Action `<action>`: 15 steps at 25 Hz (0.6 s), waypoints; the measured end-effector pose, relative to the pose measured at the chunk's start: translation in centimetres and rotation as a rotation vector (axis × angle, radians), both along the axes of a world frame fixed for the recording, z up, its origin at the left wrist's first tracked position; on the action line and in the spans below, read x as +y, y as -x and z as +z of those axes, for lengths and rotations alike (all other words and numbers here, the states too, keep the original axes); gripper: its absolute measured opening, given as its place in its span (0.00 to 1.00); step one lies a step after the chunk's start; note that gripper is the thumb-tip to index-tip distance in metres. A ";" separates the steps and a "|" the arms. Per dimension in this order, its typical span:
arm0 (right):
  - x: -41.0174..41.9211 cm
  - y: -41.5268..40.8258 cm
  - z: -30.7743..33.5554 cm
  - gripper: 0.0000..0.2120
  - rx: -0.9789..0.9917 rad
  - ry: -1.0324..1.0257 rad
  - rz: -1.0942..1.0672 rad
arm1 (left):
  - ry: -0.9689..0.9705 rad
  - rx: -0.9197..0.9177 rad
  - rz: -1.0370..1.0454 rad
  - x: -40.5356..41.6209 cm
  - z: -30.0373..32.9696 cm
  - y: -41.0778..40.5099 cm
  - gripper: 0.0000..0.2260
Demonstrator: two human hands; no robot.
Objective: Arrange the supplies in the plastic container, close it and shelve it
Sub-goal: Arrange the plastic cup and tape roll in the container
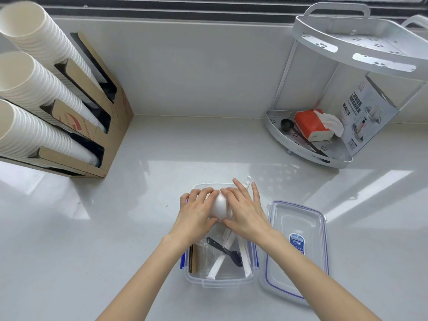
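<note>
A clear plastic container (220, 281) with blue clips stands on the counter at the bottom centre. Inside lie white wrapped straws (217, 265), a black plastic spoon (225, 251) and brown cardboard sleeves (193, 258) at its left. Over its far end my left hand (196, 214) and my right hand (243, 209) together grip a white rounded object (219, 206), most of it hidden by fingers. The container's clear lid (296, 249) with a blue seal lies flat just right of the container.
A white two-tier corner rack (342, 156) stands at the back right, holding a red tissue pack (310, 125), a black scoop and a printed box. A cardboard dispenser (102, 126) with stacks of white paper cups fills the left. A wall runs along the back.
</note>
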State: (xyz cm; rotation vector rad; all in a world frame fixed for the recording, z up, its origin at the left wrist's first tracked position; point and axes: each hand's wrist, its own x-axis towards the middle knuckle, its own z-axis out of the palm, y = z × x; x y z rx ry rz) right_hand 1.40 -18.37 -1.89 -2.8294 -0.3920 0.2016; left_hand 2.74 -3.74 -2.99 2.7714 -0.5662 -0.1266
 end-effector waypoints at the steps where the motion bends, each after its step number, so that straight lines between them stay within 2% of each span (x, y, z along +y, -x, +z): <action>1: 0.1 -0.1 0.1 0.32 -0.020 -0.031 0.026 | 0.021 0.000 0.021 0.4 0.0 0.0 0.27; 5: 1.2 -0.4 0.3 0.31 -0.027 -0.108 0.090 | 0.073 0.008 0.079 1.4 0.1 0.1 0.27; 9: 2.4 -1.1 0.2 0.35 0.046 -0.050 0.111 | 0.018 0.049 0.138 1.8 -0.1 0.0 0.29; 12: 2.8 -1.5 0.0 0.37 0.044 -0.054 0.147 | 0.002 0.072 0.127 1.9 -0.1 0.0 0.25; 15: 2.3 -1.1 -0.2 0.37 0.049 -0.007 0.093 | -0.043 0.056 0.103 2.0 -0.2 -0.2 0.25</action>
